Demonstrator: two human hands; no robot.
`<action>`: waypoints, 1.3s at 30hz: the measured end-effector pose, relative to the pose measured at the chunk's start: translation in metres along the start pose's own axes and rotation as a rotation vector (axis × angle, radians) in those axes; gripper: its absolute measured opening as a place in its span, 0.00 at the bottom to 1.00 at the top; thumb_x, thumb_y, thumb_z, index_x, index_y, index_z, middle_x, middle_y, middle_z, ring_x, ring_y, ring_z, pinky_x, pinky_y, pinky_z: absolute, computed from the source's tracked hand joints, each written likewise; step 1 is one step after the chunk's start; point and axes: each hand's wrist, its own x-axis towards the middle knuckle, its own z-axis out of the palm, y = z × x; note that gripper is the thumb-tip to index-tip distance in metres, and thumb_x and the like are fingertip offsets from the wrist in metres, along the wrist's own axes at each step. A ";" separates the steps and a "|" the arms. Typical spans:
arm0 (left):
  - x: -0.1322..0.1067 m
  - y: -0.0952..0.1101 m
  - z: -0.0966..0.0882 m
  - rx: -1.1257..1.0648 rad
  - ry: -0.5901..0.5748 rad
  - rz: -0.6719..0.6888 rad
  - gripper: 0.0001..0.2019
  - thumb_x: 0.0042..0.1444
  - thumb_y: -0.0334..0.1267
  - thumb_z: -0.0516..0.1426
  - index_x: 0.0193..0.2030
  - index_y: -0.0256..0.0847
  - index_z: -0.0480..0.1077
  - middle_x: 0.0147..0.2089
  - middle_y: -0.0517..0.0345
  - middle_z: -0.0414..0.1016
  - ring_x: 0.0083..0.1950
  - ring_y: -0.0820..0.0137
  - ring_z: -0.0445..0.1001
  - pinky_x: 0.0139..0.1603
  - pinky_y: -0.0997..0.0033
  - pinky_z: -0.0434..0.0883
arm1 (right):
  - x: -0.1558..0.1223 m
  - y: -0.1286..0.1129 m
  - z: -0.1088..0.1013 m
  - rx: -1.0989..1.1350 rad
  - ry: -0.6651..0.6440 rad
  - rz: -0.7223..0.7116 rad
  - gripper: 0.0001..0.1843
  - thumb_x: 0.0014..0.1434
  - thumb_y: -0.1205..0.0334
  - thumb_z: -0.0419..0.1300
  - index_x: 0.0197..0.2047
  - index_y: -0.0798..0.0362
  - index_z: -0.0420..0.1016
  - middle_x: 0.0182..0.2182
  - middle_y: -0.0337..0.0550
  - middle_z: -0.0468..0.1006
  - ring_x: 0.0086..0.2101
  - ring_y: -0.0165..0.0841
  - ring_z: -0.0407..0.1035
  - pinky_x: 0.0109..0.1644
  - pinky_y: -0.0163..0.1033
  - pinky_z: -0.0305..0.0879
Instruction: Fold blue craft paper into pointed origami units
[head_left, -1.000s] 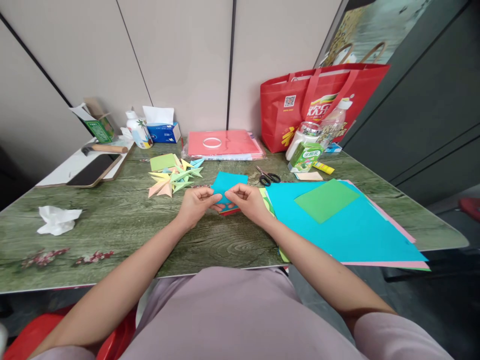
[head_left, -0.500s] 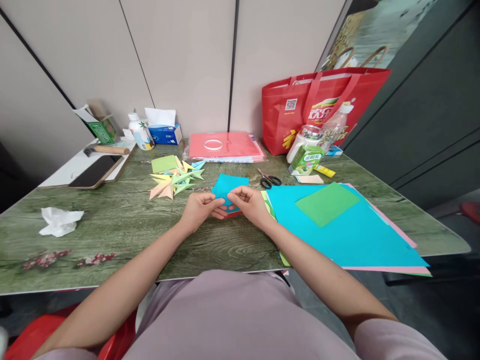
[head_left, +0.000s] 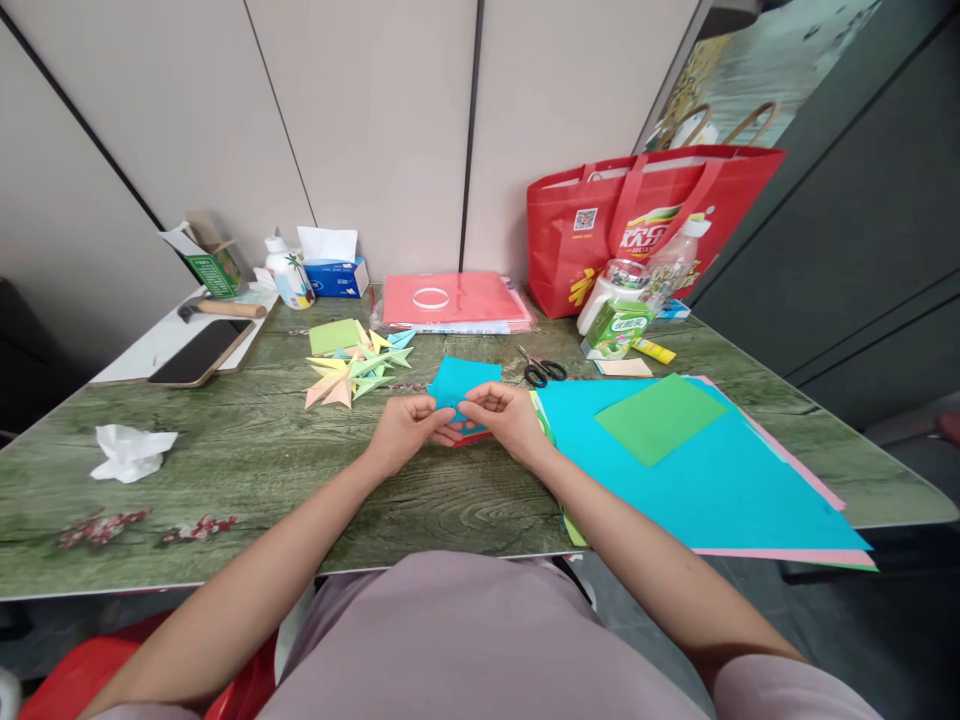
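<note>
My left hand (head_left: pixel 409 432) and my right hand (head_left: pixel 507 418) meet at the middle of the green wood-grain table (head_left: pixel 247 460). Both pinch the near edge of a small blue paper square (head_left: pixel 465 381), fingers curled together on it. A red sheet (head_left: pixel 472 437) peeks out just beneath the hands. Folded pastel paper stars (head_left: pixel 354 364) lie to the upper left of my left hand. Black scissors (head_left: pixel 541 370) rest just beyond my right hand.
Large blue, pink and green sheets (head_left: pixel 697 460) overhang the table's right edge. At the back stand a red shopping bag (head_left: pixel 637 225), a jar (head_left: pixel 616 305), a pink paper pack with a tape ring (head_left: pixel 450 297), a tissue box (head_left: pixel 334 272) and a phone (head_left: pixel 199 352). Crumpled tissue (head_left: pixel 131 450) lies left.
My hands have kept pinching the blue square with only small finger shifts. The camera tilted slightly, so everything sits a little lower in view.
</note>
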 end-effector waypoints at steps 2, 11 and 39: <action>0.001 -0.001 0.000 -0.035 0.060 0.030 0.14 0.41 0.45 0.64 0.29 0.37 0.68 0.25 0.58 0.76 0.28 0.64 0.77 0.31 0.64 0.76 | 0.000 0.000 0.000 0.023 0.008 -0.014 0.16 0.39 0.53 0.67 0.27 0.53 0.69 0.21 0.36 0.74 0.21 0.28 0.69 0.27 0.35 0.69; 0.002 0.002 -0.001 -0.035 0.246 0.182 0.14 0.37 0.37 0.66 0.31 0.36 0.68 0.24 0.61 0.73 0.26 0.69 0.75 0.29 0.68 0.75 | -0.002 -0.001 0.003 0.016 0.003 -0.051 0.14 0.41 0.56 0.67 0.30 0.53 0.72 0.24 0.38 0.76 0.26 0.30 0.71 0.33 0.37 0.70; 0.001 -0.004 0.002 0.008 0.242 0.204 0.09 0.39 0.40 0.64 0.25 0.37 0.73 0.24 0.60 0.75 0.27 0.69 0.74 0.36 0.63 0.76 | -0.004 -0.004 0.004 -0.098 0.087 -0.065 0.12 0.39 0.55 0.67 0.26 0.53 0.75 0.24 0.41 0.78 0.24 0.31 0.70 0.30 0.38 0.70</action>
